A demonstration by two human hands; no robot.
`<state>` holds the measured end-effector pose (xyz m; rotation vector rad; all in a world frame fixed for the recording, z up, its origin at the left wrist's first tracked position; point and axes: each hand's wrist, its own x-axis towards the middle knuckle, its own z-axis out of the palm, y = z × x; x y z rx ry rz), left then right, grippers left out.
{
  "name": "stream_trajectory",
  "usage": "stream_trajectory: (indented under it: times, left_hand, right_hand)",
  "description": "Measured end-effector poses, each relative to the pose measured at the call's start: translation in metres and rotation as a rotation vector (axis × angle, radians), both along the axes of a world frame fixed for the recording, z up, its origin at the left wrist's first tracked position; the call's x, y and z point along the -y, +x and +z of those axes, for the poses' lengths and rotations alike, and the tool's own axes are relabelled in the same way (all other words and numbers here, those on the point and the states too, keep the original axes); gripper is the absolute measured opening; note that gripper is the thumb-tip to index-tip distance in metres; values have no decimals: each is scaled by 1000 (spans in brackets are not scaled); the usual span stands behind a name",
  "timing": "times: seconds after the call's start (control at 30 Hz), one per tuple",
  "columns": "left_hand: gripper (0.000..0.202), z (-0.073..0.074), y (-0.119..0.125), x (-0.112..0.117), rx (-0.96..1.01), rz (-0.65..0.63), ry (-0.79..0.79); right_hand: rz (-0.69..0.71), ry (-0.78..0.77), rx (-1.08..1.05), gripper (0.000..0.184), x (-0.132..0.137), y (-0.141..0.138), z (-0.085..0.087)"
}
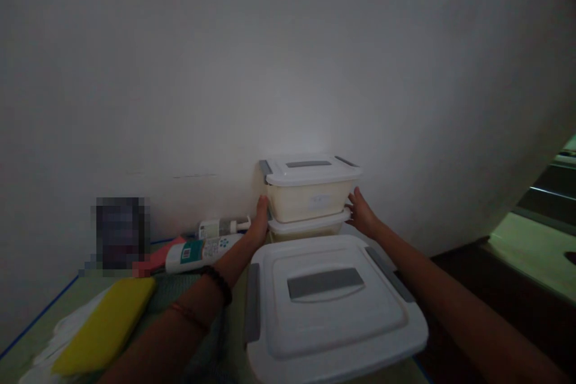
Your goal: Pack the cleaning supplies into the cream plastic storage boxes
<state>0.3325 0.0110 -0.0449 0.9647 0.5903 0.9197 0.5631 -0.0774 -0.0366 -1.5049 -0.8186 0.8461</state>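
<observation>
Two stacked boxes (pixel 310 201), table (pixel 85 288), pale wall (pixel 288 60)

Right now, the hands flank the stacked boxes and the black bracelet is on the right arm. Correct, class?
Wrong arm: the head view shows the black bracelet on the left arm; the left hand and right hand do flank the stacked boxes.

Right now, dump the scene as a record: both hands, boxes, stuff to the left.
left_hand: left hand at the stack's left side, grip unclear
right_hand: right hand at its right side, grip unclear
stack: upper box, lidded, on lower box, near wall
front: white lid with grey handle, nearer the camera
left_side: pump bottle and teal-labelled bottle, both lying down; yellow pad
</observation>
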Motion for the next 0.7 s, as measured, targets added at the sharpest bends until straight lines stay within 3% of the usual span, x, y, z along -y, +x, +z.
stream_trajectory:
  times: [0.1,0.2,0.3,0.47,0.57,0.7]
  left_hand:
    - [33,-1,4,-1,75,49,-5]
    - [33,11,2,0,138,61,29]
    - [36,37,-3,4,185,41,94]
    - [37,99,-16,21,200,-28,202]
    - [34,126,-29,39,158,-41,214]
    - [28,142,-51,72,81,-75,180]
  right_hand:
    - [94,100,-59,33,-3,-8,5]
    - [159,187,-71,35,0,-15,26]
    - [178,246,-47,45,8,-20,63]
    - [144,246,23,59,38,-30,125]
    - [113,253,69,51,64,-40,145]
    - [101,220,120,45,100,-54,155]
